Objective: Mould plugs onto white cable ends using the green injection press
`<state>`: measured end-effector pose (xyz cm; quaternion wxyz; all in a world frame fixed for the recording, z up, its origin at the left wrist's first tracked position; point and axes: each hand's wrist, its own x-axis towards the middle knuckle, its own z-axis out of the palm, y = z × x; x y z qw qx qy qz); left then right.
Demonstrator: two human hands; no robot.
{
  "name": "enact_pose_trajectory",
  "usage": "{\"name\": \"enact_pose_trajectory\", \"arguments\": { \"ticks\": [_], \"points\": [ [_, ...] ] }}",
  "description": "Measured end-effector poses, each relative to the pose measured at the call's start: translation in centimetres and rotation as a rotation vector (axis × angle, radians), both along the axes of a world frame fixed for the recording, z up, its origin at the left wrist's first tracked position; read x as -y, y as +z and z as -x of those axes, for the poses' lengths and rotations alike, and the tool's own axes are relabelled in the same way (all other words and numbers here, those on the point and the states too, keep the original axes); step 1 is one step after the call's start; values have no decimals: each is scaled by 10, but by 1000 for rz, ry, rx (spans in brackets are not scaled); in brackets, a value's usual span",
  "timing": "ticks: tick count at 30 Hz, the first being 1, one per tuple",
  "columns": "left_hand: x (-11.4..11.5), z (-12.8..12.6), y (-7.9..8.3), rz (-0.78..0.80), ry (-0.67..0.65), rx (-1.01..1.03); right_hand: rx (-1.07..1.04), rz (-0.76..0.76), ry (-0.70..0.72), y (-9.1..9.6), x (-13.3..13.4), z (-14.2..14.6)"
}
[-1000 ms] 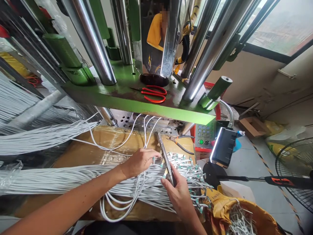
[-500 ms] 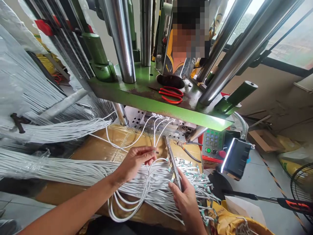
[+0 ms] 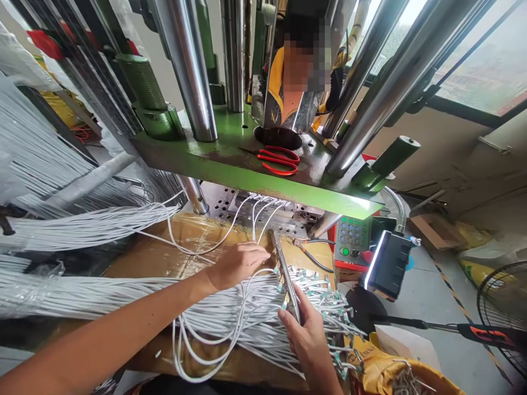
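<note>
1. The person's left forearm (image 3: 94, 329) runs out past the lower-left corner, so the elbow is cut off.
2. The right hand's (image 3: 307, 343) fingers (image 3: 290, 323) cover the lower end of the slotted steel bar (image 3: 284, 271).
3. White cables (image 3: 230, 323) hide much of the taped cardboard box (image 3: 185, 236) and run off the left edge.
4. The teal cable-end connectors (image 3: 325, 300) are too small to show detail.
5. The keypad labels on the control panel (image 3: 352, 236) are too small to read.
6. The reflection in the polished steel plate (image 3: 302, 60) is blurred out.
7. The bottom edge cuts off the yellow sack (image 3: 395, 376), hiding most of its contents, and the right edge cuts off the floor fan (image 3: 502, 312).
</note>
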<state>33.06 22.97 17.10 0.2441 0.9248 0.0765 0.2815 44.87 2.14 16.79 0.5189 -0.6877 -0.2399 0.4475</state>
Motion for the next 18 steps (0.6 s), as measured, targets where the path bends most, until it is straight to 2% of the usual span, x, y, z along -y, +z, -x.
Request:
{"name": "enact_pose_trajectory", "arguments": {
  "ticks": [6,13,15,18],
  "points": [
    [-1,-4,1,-151,-75,-36,-8,2,7,-8,0,0],
    [-3,-5,-10,-368,-117,-31,84,-85,-18,0,-2,1],
    [-4,-5,-14,-346,-136,-32,102,-109,-16,2,-2,1],
    [-5,-8,-12,-229,-130,-63,117,-117,36,4,-2,-1]
  ]
}}
